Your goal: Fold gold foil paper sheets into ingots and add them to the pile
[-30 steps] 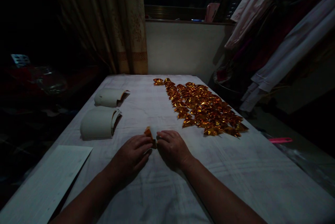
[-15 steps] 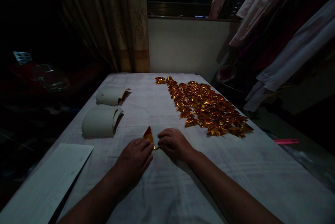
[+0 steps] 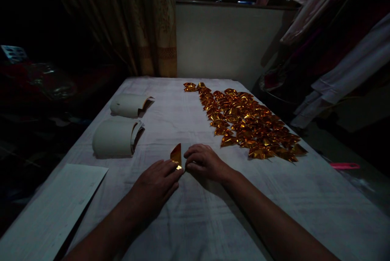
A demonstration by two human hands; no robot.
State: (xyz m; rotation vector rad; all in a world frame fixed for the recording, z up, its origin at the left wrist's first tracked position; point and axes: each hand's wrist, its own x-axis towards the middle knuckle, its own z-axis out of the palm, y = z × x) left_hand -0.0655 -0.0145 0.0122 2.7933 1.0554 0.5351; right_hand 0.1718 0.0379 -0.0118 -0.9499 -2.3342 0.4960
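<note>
A small folded piece of gold foil paper (image 3: pixel 176 155) stands out between my hands on the cloth-covered table (image 3: pixel 195 216). My left hand (image 3: pixel 160 177) presses its fingers together on the paper's lower left part, hiding some of it. At the paper's right edge is my right hand (image 3: pixel 204 162), its fingers bent and closed, the fingertips against the fold. A pale strip shows beside the foil. To the right lies a spread of many folded gold foil pieces (image 3: pixel 243 120), pointed at their ends.
Two curved stacks of pale sheets, a near stack (image 3: pixel 114 139) and a far stack (image 3: pixel 129 105), lie on the left. A white flat board (image 3: pixel 57 204) sits at the near left edge. Hanging clothes (image 3: pixel 356 61) are beyond the right edge; a curtain (image 3: pixel 152 29) hangs behind.
The foil's upright part now has a straighter right edge and a changed outline. Both hands stay at the paper with small finger shifts. The camera view has tilted slightly down.
</note>
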